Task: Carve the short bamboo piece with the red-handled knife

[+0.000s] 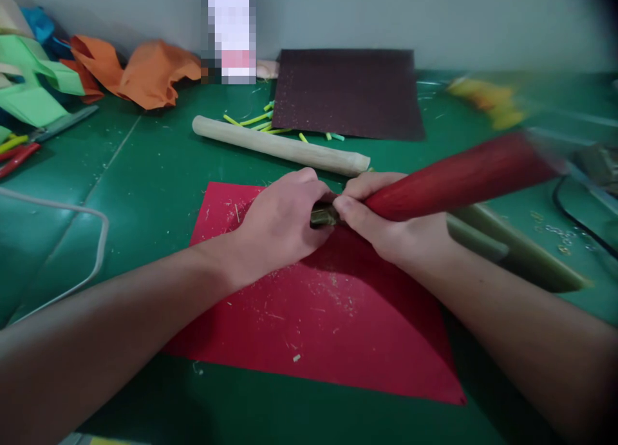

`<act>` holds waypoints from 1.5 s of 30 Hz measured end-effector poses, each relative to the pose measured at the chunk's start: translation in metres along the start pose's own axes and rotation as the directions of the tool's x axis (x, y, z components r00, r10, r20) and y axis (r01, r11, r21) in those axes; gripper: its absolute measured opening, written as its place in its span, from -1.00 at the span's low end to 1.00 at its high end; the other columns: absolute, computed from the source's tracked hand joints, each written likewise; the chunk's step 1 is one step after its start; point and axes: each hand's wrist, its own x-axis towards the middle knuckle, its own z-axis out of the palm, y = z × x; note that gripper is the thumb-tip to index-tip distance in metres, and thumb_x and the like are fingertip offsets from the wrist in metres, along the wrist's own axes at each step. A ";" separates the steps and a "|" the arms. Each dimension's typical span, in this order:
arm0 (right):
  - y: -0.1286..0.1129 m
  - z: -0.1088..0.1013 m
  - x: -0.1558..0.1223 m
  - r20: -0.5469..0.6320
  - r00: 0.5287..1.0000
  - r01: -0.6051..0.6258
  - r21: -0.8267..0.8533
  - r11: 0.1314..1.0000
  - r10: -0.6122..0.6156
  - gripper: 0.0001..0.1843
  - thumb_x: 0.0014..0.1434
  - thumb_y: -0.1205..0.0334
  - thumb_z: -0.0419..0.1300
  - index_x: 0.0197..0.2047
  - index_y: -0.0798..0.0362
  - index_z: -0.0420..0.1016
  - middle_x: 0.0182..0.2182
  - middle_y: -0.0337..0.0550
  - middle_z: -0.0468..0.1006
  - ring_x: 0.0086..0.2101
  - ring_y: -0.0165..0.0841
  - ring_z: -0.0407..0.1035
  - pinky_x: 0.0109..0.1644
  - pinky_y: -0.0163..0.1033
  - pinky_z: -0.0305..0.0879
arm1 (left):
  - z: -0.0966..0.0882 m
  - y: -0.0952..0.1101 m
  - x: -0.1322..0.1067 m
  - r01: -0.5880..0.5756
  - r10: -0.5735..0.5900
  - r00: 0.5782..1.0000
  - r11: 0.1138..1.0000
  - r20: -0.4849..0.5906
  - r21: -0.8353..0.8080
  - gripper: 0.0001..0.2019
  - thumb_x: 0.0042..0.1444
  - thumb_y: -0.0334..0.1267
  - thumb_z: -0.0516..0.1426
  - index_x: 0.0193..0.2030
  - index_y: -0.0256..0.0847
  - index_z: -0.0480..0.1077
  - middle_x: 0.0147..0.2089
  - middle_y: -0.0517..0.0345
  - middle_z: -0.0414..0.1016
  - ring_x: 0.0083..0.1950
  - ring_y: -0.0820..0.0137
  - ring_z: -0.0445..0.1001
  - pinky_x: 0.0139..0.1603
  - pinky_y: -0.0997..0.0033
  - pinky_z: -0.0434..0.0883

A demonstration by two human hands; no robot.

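Gripping a dark piece [323, 216] at its three o'clock, the left hand [284, 214] is curling. The right hand [390, 236] is grasping a red tube [466, 174] toward two o'clock.

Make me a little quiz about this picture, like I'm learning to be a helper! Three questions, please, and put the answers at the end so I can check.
1. Pick one: what colour is the big sheet under the left hand and the right hand?
A) blue
B) red
C) yellow

2. True or false: the pale rod lies between the dark sheet and the big sheet.

3. Fill the gap: the thick red cylinder is in the grip of the ____ hand.

Key: 1. B; 2. True; 3. right
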 end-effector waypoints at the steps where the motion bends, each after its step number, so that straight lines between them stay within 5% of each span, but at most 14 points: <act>1: 0.001 0.001 0.001 -0.038 0.999 -0.004 0.007 1.000 0.004 -0.73 0.16 0.27 0.29 -0.54 -0.04 0.37 -0.56 -0.28 0.43 -0.51 -0.39 0.33 -0.38 -0.19 0.34 | 0.000 0.000 0.000 0.005 -0.005 1.000 1.000 0.002 0.009 -0.87 0.12 -0.27 0.21 -0.38 -0.21 0.35 -0.35 0.15 0.35 -0.35 0.40 0.29 -0.44 0.35 0.16; 4: 0.003 0.001 0.003 -0.104 0.995 0.001 0.022 1.000 0.002 -0.73 0.15 0.29 0.26 -0.56 -0.04 0.37 -0.57 -0.27 0.43 -0.51 -0.39 0.32 -0.37 -0.19 0.33 | 0.000 0.000 0.001 0.002 -0.002 1.000 1.000 -0.014 0.022 -0.85 0.11 -0.26 0.21 -0.40 -0.21 0.33 -0.35 0.15 0.34 -0.38 0.42 0.26 -0.45 0.35 0.14; 9: -0.002 -0.003 0.003 0.048 0.999 -0.004 0.007 1.000 0.004 -0.69 0.15 0.28 0.25 -0.60 -0.04 0.33 -0.63 -0.29 0.34 -0.58 -0.42 0.22 -0.48 -0.21 0.23 | -0.001 0.000 0.000 -0.005 0.006 1.000 1.000 -0.007 0.009 -0.90 0.13 -0.28 0.19 -0.37 -0.21 0.36 -0.34 0.15 0.36 -0.36 0.41 0.29 -0.43 0.34 0.15; 14: -0.005 -0.003 0.000 0.071 0.997 -0.014 -0.023 1.000 0.016 -0.73 0.13 0.29 0.28 -0.56 -0.05 0.35 -0.58 -0.29 0.42 -0.53 -0.41 0.29 -0.46 -0.22 0.26 | -0.001 -0.001 0.000 -0.014 0.014 1.000 1.000 0.001 -0.002 -0.90 0.14 -0.26 0.19 -0.35 -0.21 0.37 -0.32 0.13 0.38 -0.32 0.38 0.32 -0.41 0.33 0.17; 22: 0.000 0.004 0.003 -0.181 0.983 0.001 0.028 1.000 0.004 -0.75 0.14 0.27 0.27 -0.54 -0.05 0.39 -0.54 -0.26 0.44 -0.47 -0.35 0.36 -0.31 -0.15 0.38 | 0.000 0.000 0.000 0.016 -0.016 1.000 1.000 -0.004 0.022 -0.87 0.11 -0.25 0.21 -0.37 -0.21 0.34 -0.33 0.14 0.35 -0.36 0.40 0.27 -0.43 0.33 0.14; 27: -0.001 -0.002 0.004 0.023 1.000 -0.005 0.026 1.000 0.004 -0.68 0.15 0.25 0.26 -0.60 -0.03 0.34 -0.63 -0.29 0.34 -0.57 -0.43 0.21 -0.44 -0.21 0.24 | -0.001 0.002 0.000 0.006 -0.005 1.000 1.000 -0.012 0.010 -0.91 0.12 -0.29 0.18 -0.37 -0.21 0.37 -0.35 0.15 0.35 -0.39 0.42 0.25 -0.45 0.35 0.12; 32: -0.005 -0.002 0.003 0.064 0.998 0.012 0.021 1.000 -0.013 -0.71 0.13 0.33 0.23 -0.59 -0.02 0.32 -0.63 -0.32 0.32 -0.57 -0.45 0.18 -0.45 -0.24 0.21 | -0.001 0.002 0.001 0.005 -0.005 1.000 1.000 0.000 0.013 -0.89 0.11 -0.29 0.19 -0.38 -0.21 0.35 -0.35 0.15 0.35 -0.35 0.40 0.28 -0.41 0.34 0.15; 40: 0.003 0.008 0.005 -0.234 0.972 -0.011 0.093 0.996 0.033 -0.80 0.10 0.26 0.29 -0.53 -0.03 0.41 -0.55 -0.26 0.43 -0.48 -0.37 0.35 -0.28 -0.14 0.40 | 0.000 -0.001 0.001 0.033 -0.033 0.999 0.999 -0.008 0.014 -0.87 0.10 -0.24 0.19 -0.37 -0.20 0.34 -0.33 0.14 0.36 -0.36 0.40 0.29 -0.44 0.34 0.16; 45: 0.003 0.003 0.006 -0.083 0.997 0.003 0.077 0.997 0.003 -0.72 0.10 0.32 0.24 -0.60 -0.03 0.35 -0.62 -0.30 0.35 -0.55 -0.42 0.24 -0.39 -0.20 0.29 | 0.001 0.000 0.001 0.029 -0.029 0.999 1.000 -0.014 0.008 -0.85 0.10 -0.25 0.19 -0.41 -0.20 0.31 -0.36 0.17 0.32 -0.40 0.43 0.24 -0.47 0.35 0.11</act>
